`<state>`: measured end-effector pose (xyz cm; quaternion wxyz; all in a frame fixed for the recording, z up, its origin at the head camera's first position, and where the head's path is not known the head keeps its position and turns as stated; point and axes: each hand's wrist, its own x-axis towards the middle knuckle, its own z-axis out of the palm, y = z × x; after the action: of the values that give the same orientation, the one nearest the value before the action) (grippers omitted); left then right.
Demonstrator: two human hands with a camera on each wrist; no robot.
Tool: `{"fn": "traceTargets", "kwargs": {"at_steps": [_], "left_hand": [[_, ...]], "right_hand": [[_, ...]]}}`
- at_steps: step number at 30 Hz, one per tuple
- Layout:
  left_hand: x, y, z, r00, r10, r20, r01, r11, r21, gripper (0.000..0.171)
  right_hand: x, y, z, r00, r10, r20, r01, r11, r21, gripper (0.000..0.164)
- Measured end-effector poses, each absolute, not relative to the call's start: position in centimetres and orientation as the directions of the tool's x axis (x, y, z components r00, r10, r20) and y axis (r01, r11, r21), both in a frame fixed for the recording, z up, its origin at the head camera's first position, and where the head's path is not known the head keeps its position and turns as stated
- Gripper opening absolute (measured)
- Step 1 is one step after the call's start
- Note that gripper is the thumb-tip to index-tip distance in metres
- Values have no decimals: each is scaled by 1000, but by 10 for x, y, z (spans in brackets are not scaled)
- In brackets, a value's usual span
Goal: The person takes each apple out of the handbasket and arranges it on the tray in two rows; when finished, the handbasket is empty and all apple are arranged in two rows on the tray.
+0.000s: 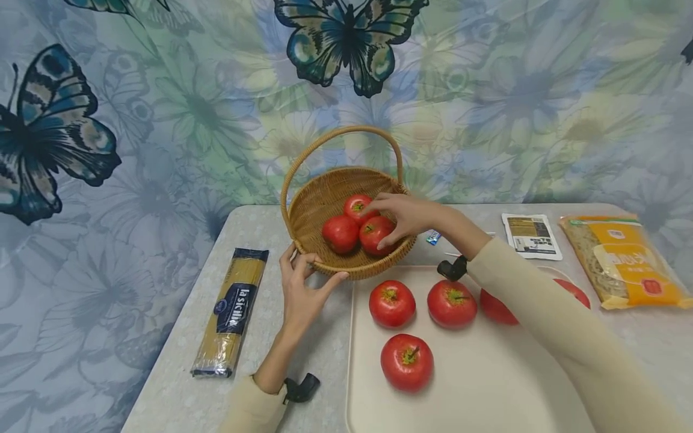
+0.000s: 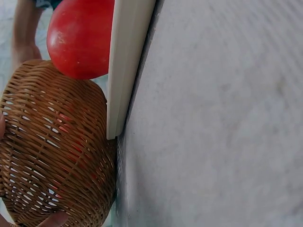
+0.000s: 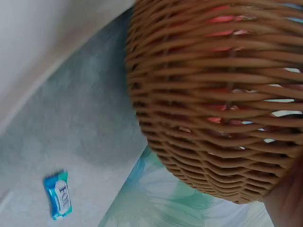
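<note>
Left hand (image 1: 304,293) grips the basket (image 1: 319,197), right hand (image 1: 409,214) one of its three apples (image 1: 372,236).

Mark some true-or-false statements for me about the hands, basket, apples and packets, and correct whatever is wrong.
1. Three apples sit in the basket. True.
2. The left hand holds the basket by its handle. False: it grips the rim.
3. The right hand touches an apple inside the basket. True.
4. The tray carries no fruit. False: several red apples lie on it.
5. The pasta packet lies left of the tray. True.
6. The small blue packet is in the basket. False: it lies on the table.
</note>
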<state>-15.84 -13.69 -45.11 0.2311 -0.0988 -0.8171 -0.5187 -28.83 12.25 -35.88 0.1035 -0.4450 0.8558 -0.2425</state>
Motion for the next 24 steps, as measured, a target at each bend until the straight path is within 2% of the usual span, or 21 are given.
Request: {"fn": "traceTargets", "kwargs": {"at_steps": [7,15,24], "left_hand": [[-158,-136,-452,-880,-63,471,391,469,792,47],[-158,-136,-450,-867,-47,495,411,492,767,46],[-159,-134,-452,-867,-49,497,407,508,759,47]], "right_hand": [[-302,113,-371,-579,-809,-99,-716,563,-412,65],[-304,105,-371,-595,-777,-203,-683,623,-382,68],[-302,104,-373,-623,-756,-202,-678,650,-342,66]]}}
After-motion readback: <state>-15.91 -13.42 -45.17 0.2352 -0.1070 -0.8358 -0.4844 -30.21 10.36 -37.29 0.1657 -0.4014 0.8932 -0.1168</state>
